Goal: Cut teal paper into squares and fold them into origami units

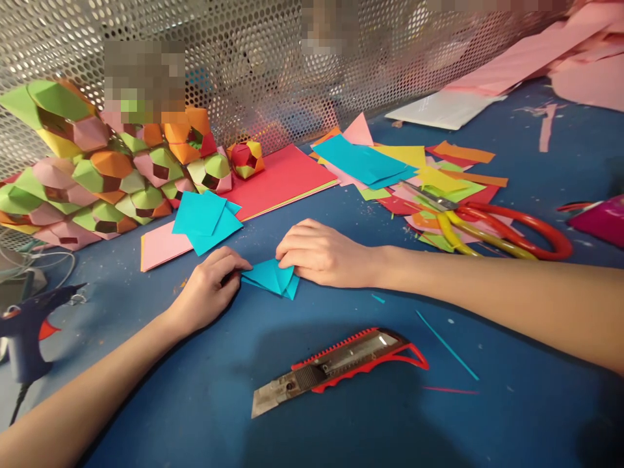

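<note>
A folded piece of blue paper (270,276) lies on the blue table between my two hands. My left hand (209,283) is closed at its left end, fingertips and thumb on the point of the paper. On its upper right side, the curled fingers of my right hand (324,253) grip the edge. Just behind my left hand, more blue paper squares (207,218) rest on a stack of pink paper (166,247). Nearer to me lies a red utility knife (341,367), its blade out and pointing left.
Folded paper balls (102,172) are piled against a perforated metal screen (253,71). A hot glue gun (29,331) stands at the left. Red-handled scissors (517,227) and yellow-handled ones (458,234) lie on paper scraps (441,172). Red sheets (283,179) sit behind my hands.
</note>
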The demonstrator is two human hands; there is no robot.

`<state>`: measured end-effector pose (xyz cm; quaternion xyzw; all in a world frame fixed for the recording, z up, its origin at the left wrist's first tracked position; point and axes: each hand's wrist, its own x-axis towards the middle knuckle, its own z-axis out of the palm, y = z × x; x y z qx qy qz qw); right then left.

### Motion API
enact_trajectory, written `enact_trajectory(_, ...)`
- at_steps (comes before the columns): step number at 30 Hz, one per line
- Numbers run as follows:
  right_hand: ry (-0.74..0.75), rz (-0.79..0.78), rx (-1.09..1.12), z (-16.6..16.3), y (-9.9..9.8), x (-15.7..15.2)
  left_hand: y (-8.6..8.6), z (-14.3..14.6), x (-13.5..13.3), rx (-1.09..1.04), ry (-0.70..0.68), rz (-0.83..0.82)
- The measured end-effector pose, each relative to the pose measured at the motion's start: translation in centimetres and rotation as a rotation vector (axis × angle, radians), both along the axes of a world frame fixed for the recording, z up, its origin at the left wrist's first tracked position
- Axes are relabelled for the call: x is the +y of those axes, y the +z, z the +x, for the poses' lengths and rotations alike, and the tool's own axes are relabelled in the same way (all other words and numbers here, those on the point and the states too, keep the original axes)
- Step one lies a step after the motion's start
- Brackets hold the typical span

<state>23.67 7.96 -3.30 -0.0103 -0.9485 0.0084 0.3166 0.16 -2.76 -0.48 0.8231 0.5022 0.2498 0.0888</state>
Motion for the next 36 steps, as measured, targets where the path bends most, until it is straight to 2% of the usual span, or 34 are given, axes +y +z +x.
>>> enact_trajectory(7,0.008,0.103,0.046,0.1,0.3,-0.6,-0.2,-0.1,0.0,-0.021,-0.021,-0.023)
enact_trajectory(10,0.015,0.091,0.09,0.1,0.4,-0.9,-0.2,0.0,-0.1,-0.035,-0.022,-0.03)
enact_trajectory(17,-0.067,-0.305,0.304,-0.7,0.4,-1.0,-0.1,0.0,0.0,-0.178,0.194,-0.089)
enact_trajectory(21,-0.096,-0.395,0.256,-0.9,0.2,-0.7,-0.3,0.1,0.3,-0.168,0.271,-0.089)
enact_trajectory(24,-0.036,-0.332,0.171,-0.7,-0.1,-0.3,-0.3,0.2,0.3,-0.099,0.267,-0.064)
enact_trajectory(31,0.093,0.039,0.066,-0.1,0.1,-1.0,-0.3,-0.2,0.5,-0.071,0.261,-0.078)
enact_trajectory(36,0.145,0.127,0.009,-0.1,0.2,-1.5,-0.3,-0.5,0.7,-0.131,0.23,-0.111)
